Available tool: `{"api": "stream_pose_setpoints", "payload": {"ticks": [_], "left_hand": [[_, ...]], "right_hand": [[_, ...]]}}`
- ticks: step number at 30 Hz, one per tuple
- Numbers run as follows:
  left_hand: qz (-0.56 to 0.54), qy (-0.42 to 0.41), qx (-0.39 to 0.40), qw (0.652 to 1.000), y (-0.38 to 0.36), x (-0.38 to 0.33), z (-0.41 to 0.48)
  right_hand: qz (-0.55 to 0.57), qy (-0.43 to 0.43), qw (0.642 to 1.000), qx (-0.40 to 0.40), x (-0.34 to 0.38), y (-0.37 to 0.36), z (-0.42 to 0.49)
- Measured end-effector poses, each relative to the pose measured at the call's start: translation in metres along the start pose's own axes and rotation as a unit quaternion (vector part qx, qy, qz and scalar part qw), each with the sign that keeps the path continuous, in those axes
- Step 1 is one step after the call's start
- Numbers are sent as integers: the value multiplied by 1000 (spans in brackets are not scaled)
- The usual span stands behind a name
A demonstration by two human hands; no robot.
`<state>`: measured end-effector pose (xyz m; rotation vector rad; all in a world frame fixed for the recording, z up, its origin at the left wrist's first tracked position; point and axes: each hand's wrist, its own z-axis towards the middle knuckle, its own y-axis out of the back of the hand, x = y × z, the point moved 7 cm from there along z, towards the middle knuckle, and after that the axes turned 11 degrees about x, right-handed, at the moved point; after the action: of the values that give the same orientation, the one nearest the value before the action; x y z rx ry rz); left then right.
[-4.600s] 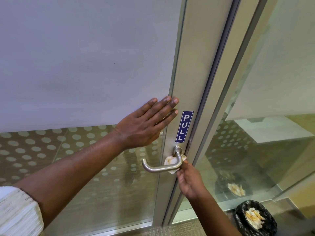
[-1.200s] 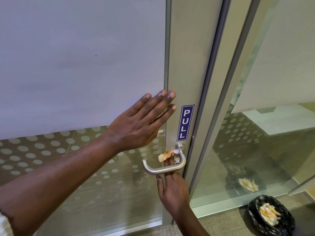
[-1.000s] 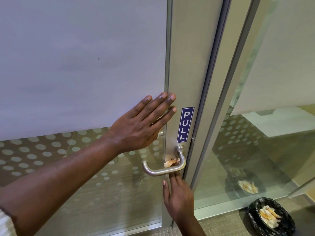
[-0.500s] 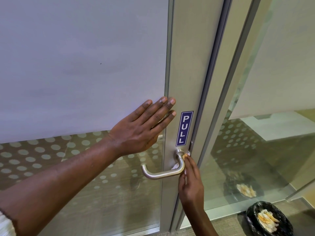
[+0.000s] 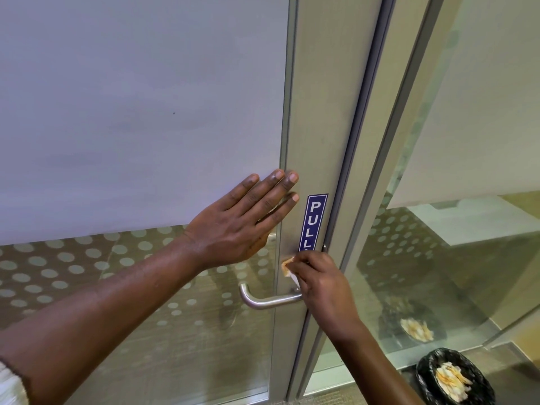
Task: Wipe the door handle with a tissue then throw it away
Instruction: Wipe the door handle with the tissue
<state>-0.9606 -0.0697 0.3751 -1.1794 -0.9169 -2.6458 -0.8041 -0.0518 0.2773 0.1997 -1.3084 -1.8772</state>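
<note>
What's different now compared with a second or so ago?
The right hand, holding the tissue, has risen from under the door handle to its base, covering the bottom of the PULL sign. The left hand stays flat on the door; the bin is unmoved.

floor [image 5: 365, 396] | black-lined bin [image 5: 455, 378] standing on it (crumpled tissues inside), bottom right

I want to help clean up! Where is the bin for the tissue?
Find the metal-framed glass door with the blue PULL sign. Look down to its right, on the carpet by the glass wall. The bin is round, lined with a black bag, with crumpled tissues inside.
</note>
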Motion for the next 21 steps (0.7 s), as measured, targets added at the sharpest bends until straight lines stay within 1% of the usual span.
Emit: {"api": "stream_pose_setpoints", "payload": {"ticks": [2, 4, 7, 9, 10, 13, 15, 17, 21], "left_hand": [[-1, 1, -2, 1000, 1, 0, 0], [1, 2, -3, 1000, 2, 0, 0], [-2, 1, 0, 1000, 2, 0, 0], [0, 0, 2, 1000, 1, 1, 0], [3, 0, 2, 1000, 0, 1, 0], [7, 0, 1, 1000, 0, 0, -1], [9, 2, -2, 1000, 0, 0, -1], [6, 4, -7, 1000, 1, 0, 0], [-3, 2, -4, 1000, 3, 1, 0]], "right_hand": [[1, -23, 1000, 1, -4, -2, -8], [15, -56, 998, -18, -2, -3, -13], [81, -158, 981, -83, -11, 2, -19], [125, -220, 963, -89, -23, 5, -24], [135, -227, 962, -76, -26, 5, -25], [132, -179, 974, -29, -20, 7, -18], [137, -164, 977, -16, -12, 9, -11], [123, -166, 978, -4, -9, 11, -4], [95, -196, 974, 61, -11, 11, -1]]}}
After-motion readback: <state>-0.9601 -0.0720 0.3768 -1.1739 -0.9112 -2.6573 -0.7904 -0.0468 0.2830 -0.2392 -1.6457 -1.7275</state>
